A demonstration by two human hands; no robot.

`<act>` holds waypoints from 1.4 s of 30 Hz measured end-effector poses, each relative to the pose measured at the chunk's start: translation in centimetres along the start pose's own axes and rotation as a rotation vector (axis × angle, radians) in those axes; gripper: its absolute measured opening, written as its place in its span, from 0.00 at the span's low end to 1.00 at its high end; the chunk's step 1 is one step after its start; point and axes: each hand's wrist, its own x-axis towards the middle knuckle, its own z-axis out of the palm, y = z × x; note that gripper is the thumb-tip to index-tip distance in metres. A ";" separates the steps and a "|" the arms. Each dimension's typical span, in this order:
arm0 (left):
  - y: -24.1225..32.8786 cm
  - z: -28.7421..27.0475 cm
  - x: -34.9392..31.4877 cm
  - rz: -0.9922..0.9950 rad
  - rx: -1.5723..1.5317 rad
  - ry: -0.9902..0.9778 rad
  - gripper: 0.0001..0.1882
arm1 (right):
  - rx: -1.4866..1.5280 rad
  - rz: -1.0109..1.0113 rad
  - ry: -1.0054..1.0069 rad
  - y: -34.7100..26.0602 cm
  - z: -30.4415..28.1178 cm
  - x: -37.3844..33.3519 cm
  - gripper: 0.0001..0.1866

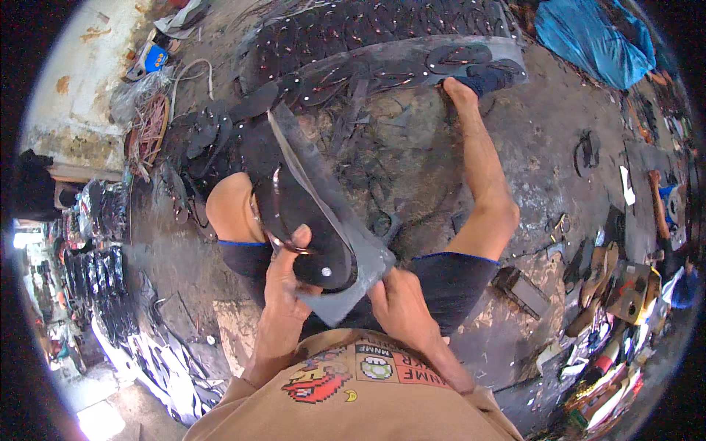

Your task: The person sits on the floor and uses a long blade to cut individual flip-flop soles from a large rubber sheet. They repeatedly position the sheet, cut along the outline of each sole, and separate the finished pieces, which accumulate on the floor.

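Over my lap I hold a black flip-flop (309, 220) with a shiny strap and a white dot near its heel. Grey, plastic-looking sheeting (368, 250) lies along its right side and under its heel; whether this is a bag around the sole I cannot tell. My left hand (285, 275) grips the flip-flop near the heel, its thumb on top by the strap. At the sheeting's lower right corner, the fingers of my right hand (401, 301) are closed on its edge. Their tips are partly hidden.
Rows of black flip-flops (382, 33) lie at the back, past my outstretched foot. Loose flip-flops (206, 136) are heaped at the left. To the right are scissors (563, 225), a dark block (522, 292) and a cardboard box (631, 294). A blue plastic sheet (596, 40) lies far right.
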 end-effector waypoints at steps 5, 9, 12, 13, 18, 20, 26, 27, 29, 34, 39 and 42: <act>0.8 0.6 -1.6 -0.009 0.047 0.027 0.25 | -0.082 0.257 -0.148 1.0 -3.1 -8.0 0.19; 0.2 -0.4 -2.0 0.035 0.175 0.052 0.25 | -0.130 0.256 -0.190 1.2 -2.8 -4.7 0.18; -0.7 0.2 -2.0 0.070 0.072 -0.091 0.25 | -0.089 -0.040 -0.195 3.2 -2.7 -0.9 0.15; -0.6 0.2 -2.2 0.095 0.074 -0.101 0.24 | -0.054 -0.031 -0.238 3.2 -2.9 0.1 0.14; 0.5 0.1 -2.1 0.026 0.101 -0.139 0.29 | 0.024 -0.066 -0.349 2.8 -3.1 5.0 0.11; 0.8 0.8 -2.4 0.048 0.073 -0.155 0.32 | -0.017 -0.114 -0.299 2.8 -1.8 7.2 0.11; 1.3 0.7 -1.9 0.037 0.048 -0.140 0.33 | -0.149 -0.220 -0.065 3.3 2.8 15.5 0.15; 1.2 0.6 -1.9 0.030 0.061 -0.132 0.33 | -0.175 -0.199 -0.014 2.6 2.8 16.9 0.16; 1.0 0.0 -2.3 0.043 0.124 -0.114 0.34 | -0.220 -0.154 0.094 1.5 2.6 21.3 0.18; 0.9 -2.3 -2.6 0.157 0.506 -0.207 0.32 | -0.379 -0.211 0.555 4.4 -6.9 29.6 0.24; 0.5 -0.3 -2.1 0.161 0.845 -0.152 0.18 | 0.007 -0.152 0.510 0.3 -11.0 20.0 0.20; -0.2 1.6 -2.8 0.132 0.911 -0.219 0.11 | 0.584 0.099 0.179 -1.5 -6.1 14.5 0.18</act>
